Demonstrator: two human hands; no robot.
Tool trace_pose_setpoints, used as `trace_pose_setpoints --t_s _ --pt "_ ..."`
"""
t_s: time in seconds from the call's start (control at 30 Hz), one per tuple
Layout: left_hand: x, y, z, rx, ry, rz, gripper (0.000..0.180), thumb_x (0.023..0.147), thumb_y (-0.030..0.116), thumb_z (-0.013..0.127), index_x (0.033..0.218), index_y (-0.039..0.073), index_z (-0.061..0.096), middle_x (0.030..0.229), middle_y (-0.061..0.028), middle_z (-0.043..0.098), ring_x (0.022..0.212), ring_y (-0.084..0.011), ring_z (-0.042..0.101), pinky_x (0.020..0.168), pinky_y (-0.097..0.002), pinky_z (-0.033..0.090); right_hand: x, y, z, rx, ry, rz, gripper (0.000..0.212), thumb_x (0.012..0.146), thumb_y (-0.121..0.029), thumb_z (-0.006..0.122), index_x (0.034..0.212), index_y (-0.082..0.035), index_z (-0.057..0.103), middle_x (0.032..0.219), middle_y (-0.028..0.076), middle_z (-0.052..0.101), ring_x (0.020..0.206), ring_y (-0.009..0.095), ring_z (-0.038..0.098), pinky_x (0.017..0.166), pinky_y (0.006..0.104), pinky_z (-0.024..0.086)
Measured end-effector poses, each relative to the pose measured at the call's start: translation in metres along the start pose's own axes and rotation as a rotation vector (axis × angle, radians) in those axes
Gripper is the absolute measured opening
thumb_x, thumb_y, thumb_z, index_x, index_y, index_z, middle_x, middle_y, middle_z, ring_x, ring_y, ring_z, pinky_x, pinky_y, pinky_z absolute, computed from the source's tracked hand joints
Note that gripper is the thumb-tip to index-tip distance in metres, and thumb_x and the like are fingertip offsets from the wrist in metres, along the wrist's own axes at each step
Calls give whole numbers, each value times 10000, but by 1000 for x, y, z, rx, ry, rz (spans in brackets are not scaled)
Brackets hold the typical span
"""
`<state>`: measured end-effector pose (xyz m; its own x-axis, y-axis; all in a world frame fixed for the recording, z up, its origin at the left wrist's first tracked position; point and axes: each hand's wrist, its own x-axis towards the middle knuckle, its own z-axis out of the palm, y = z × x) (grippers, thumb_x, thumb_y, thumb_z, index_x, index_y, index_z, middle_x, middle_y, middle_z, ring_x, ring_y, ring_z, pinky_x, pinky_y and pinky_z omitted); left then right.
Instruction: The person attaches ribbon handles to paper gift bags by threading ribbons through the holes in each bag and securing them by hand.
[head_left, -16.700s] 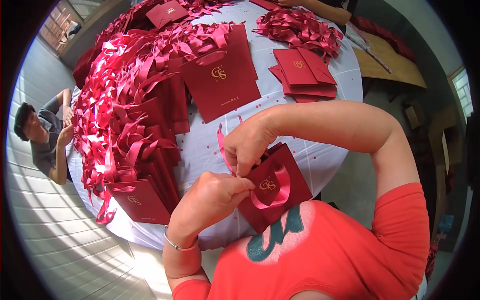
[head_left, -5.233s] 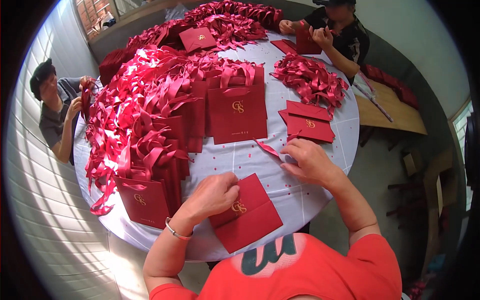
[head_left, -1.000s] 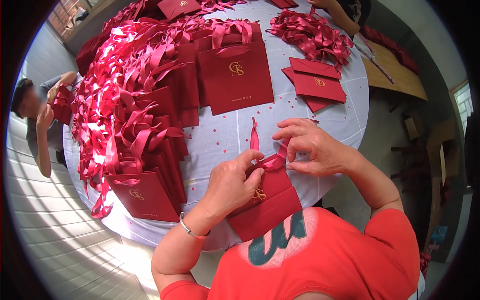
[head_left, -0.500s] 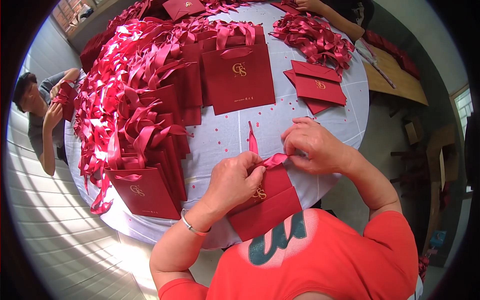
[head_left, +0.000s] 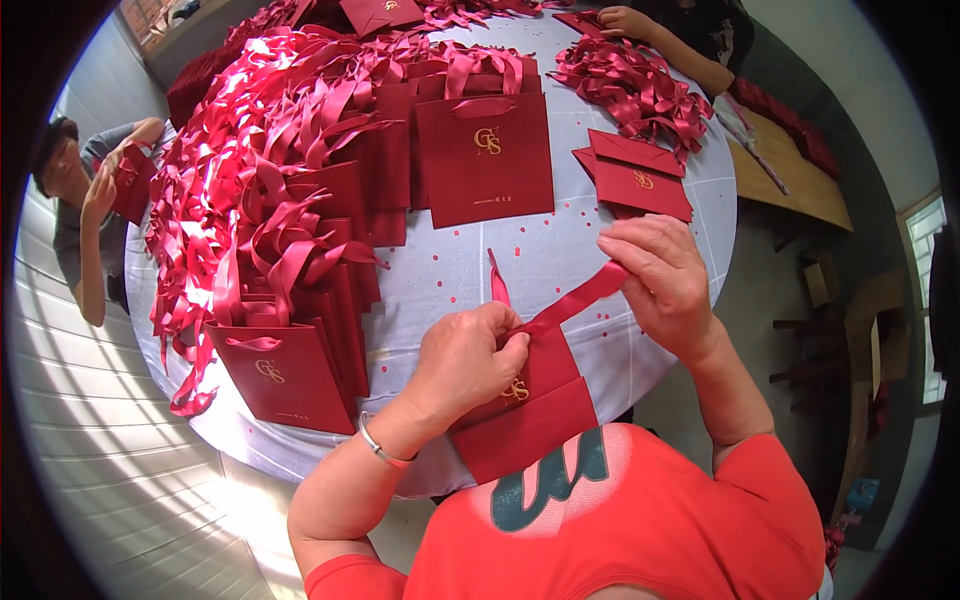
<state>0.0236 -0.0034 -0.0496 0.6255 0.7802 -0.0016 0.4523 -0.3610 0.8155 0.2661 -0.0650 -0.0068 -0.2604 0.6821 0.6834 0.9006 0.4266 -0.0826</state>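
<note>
A flat red paper bag (head_left: 530, 425) with a gold emblem lies at the table's near edge, against my shirt. Pinched at its far edge, the bag and the ribbon's base sit between the thumb and fingers of my left hand (head_left: 465, 360). My right hand (head_left: 662, 280) is closed on the other part of a red satin ribbon (head_left: 578, 300), which stretches taut up and to the right from the bag. Another ribbon end (head_left: 498, 278) stands up beyond my left fingers.
Finished-looking red bags with ribbon handles (head_left: 485, 160) stand in rows at left and centre. Flat bags (head_left: 640, 175) and a ribbon heap (head_left: 635, 90) lie far right. A person (head_left: 85, 200) at left holds a bag; another person's arm (head_left: 670, 45) reaches in at far right.
My right hand has moved right and up, drawing the ribbon out into a longer straight strip. My left hand keeps its place on the bag.
</note>
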Motion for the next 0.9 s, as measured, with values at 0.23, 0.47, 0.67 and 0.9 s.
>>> trace_pose_setpoints --t_s 0.23,0.47,0.67,0.9 --pt "0 -3 2 20 24 19 203 826 188 693 874 -9 690 672 -172 672 620 -282 684 601 -376 515 19 -3 -48 456 -190 79 372 721 144 686 1069 14 710 809 109 691 709 241 656 656 318 501" --pt "-1 -2 1 15 19 3 196 824 186 690 869 -4 690 678 -170 673 627 -295 684 605 -382 516 17 7 -61 1300 -214 305 213 718 103 681 914 29 719 751 129 688 661 208 645 573 283 482" --pt "-1 0 0 14 7 -3 188 821 186 688 872 5 695 675 -167 672 635 -301 683 610 -390 517 19 9 -33 1472 -111 280 86 833 -68 717 898 -11 718 825 127 641 800 222 608 716 346 482" --pt "1 2 -2 49 -4 -19 181 824 183 685 878 11 702 669 -162 671 640 -305 677 623 -392 521 34 -15 -13 1835 -223 222 126 962 -88 588 974 3 674 869 134 653 734 238 606 674 384 494"
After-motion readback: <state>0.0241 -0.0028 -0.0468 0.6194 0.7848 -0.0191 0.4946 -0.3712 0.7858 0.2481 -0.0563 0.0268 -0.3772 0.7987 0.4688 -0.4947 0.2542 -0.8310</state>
